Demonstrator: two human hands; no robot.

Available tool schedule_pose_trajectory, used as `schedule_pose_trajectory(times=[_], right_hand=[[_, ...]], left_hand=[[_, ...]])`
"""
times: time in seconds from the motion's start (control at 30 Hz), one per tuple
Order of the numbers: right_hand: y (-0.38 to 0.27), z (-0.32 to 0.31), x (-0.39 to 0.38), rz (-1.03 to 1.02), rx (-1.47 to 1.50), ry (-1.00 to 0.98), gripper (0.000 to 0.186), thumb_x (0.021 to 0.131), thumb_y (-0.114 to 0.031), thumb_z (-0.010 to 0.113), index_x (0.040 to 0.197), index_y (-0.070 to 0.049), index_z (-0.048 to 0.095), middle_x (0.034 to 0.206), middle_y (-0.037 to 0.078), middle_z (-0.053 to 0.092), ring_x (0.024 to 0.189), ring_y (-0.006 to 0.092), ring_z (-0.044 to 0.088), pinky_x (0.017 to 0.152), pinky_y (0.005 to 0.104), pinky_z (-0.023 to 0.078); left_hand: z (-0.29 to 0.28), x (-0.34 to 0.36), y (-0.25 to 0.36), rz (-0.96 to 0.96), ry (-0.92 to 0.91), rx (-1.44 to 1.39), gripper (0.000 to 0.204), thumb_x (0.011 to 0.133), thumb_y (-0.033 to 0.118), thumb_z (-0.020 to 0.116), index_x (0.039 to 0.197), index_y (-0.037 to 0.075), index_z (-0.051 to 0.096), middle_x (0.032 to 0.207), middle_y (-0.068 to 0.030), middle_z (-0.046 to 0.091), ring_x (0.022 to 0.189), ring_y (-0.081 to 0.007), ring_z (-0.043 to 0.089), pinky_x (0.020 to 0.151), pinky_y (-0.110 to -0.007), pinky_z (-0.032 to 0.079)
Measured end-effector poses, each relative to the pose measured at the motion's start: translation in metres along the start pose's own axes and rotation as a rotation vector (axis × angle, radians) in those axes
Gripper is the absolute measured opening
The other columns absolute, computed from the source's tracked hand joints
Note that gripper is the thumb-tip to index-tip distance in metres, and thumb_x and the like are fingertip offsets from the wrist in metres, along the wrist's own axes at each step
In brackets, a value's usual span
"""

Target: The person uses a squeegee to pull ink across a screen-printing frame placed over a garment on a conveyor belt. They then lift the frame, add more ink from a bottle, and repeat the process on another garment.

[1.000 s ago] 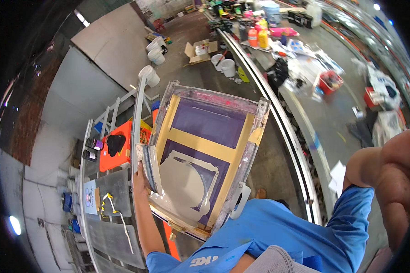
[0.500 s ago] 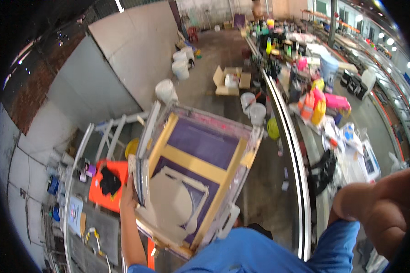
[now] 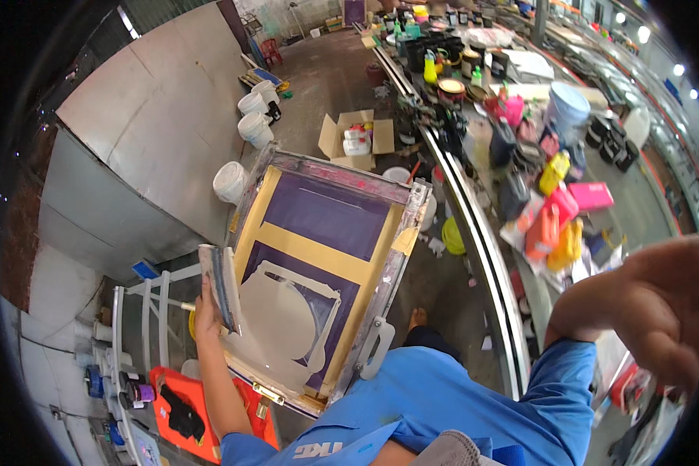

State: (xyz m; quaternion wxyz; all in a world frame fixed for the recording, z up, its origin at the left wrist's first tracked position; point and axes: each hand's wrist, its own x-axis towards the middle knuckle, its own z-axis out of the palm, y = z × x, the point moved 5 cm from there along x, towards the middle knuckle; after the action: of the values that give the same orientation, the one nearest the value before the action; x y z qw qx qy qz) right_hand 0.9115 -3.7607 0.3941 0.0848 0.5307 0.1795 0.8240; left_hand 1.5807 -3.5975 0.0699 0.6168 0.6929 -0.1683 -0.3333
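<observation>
My left hand is closed around a squeegee with a pale grey back and a dark blade edge. It stands tilted at the left side of a screen-printing frame. The frame holds purple mesh bordered and crossed by tan tape. Thick beige ink covers much of the nearer mesh, around a rounded shape. A white handle sits on the frame's right side, close to my body. My right hand is raised near the camera at the right, its fingers hidden.
Left of the frame, an orange tray holds a black cloth. White buckets and an open carton stand on the floor beyond. A metal rail runs along the right, beside a table crowded with bottles, tubs and a light blue bucket.
The squeegee now stands clearer of the frame's left side, with my left hand still around it. The view has shifted, showing more of my blue shirt. My right hand stays raised.
</observation>
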Motion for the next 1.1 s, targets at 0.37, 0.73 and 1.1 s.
schedule_pose_trajectory(times=[0.37, 0.73, 1.1], right_hand=[[0.298, 0.150, -0.359, 1.217, 0.000, -0.047, 0.022, 0.101, -0.011, 0.059, 0.119, 0.001, 0.063, 0.101, 0.000, 0.061, 0.090, 0.0072, 0.054, 0.083, 0.0225, 0.043], [0.218, 0.045, -0.949, 1.392, -0.068, -2.120, 0.026, 0.091, -0.021, 0.057, 0.100, 0.003, 0.063, 0.104, 0.027, 0.066, 0.094, 0.0433, 0.066, 0.082, 0.0515, 0.051], [0.006, -0.102, -1.010, 3.514, -0.407, -0.971, 0.031, 0.094, -0.038, 0.053, 0.089, -0.011, 0.069, 0.084, 0.012, 0.069, 0.061, 0.0251, 0.061, 0.044, 0.0414, 0.042]], left_hand=[[0.018, 0.139, 0.047, 0.085, 0.205, -0.016, 0.076, 0.097, 0.059, 0.056, 0.141, -0.003, 0.049, 0.132, -0.0125, 0.060, 0.116, -0.0236, 0.061, 0.099, -0.034, 0.048], [-0.042, 0.390, 0.095, -0.038, 0.429, 0.013, 0.091, 0.087, 0.070, 0.062, 0.138, -0.004, 0.051, 0.132, -0.0157, 0.059, 0.118, -0.0270, 0.059, 0.100, -0.037, 0.047], [-0.056, 0.647, 0.149, -0.031, 0.369, 0.047, 0.085, 0.091, 0.067, 0.058, 0.138, -0.004, 0.053, 0.133, -0.0167, 0.060, 0.118, -0.0267, 0.060, 0.099, -0.038, 0.048]])
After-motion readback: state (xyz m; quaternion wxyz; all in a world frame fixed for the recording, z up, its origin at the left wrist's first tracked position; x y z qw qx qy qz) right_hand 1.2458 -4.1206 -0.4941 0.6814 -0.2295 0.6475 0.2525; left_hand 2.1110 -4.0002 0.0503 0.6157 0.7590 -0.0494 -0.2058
